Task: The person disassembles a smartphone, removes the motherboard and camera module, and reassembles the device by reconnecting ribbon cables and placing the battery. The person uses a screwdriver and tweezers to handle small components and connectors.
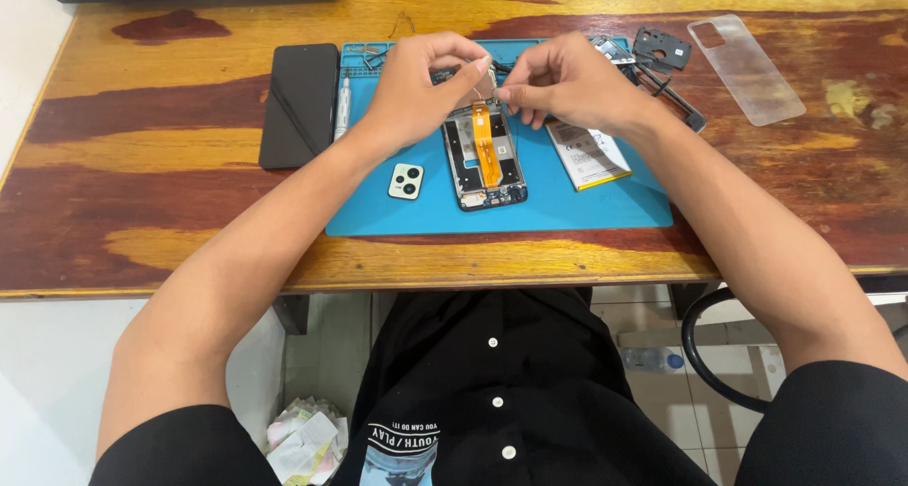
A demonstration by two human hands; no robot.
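An opened phone frame [484,160] with an orange flex cable [486,146] lies on a blue work mat [586,207]. My left hand [416,84] hovers over the frame's top end, thumb and forefinger pinched on a small part I cannot make out. My right hand [563,81] meets it from the right, fingertips pinched at the same spot near the cable's upper end. A white battery [588,153] lies just right of the frame, partly under my right wrist.
A small camera cover [406,181] sits left of the frame. A black phone screen [300,103] and a silver screwdriver [342,108] lie at the mat's left edge. Black plastic parts [662,49] and a clear case [745,67] lie right on the wooden table [142,164].
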